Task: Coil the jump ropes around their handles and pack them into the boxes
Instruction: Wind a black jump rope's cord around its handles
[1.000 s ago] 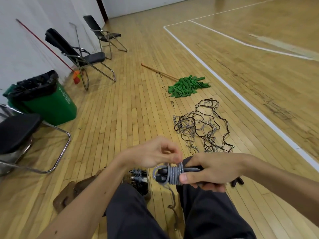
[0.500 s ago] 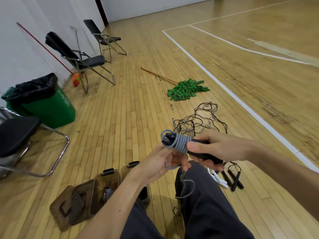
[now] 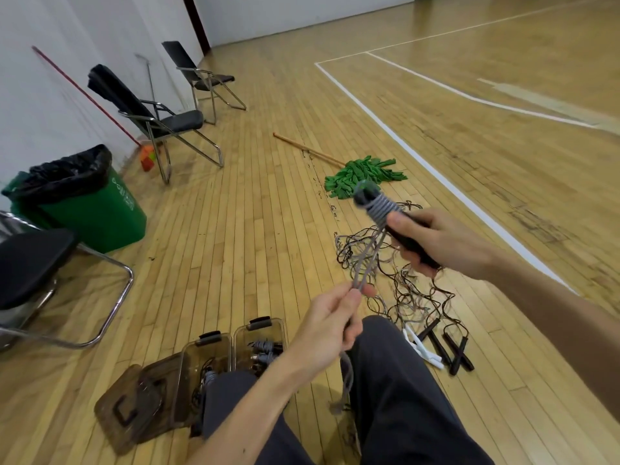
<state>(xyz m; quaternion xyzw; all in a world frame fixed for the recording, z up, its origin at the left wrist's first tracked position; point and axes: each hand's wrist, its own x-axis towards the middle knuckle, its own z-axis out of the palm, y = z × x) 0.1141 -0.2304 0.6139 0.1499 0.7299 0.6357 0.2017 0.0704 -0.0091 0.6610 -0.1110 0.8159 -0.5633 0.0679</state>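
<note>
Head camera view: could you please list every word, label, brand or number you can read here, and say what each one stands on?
No text can be read in full.
White print on the side of the green bin: too blurred to read.
Held jump rope handles and plastic boxes: no lettering visible.

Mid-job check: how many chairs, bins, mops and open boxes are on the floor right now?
Chairs: 3
Bins: 1
Mops: 1
Open boxes: 2
Total: 7
</note>
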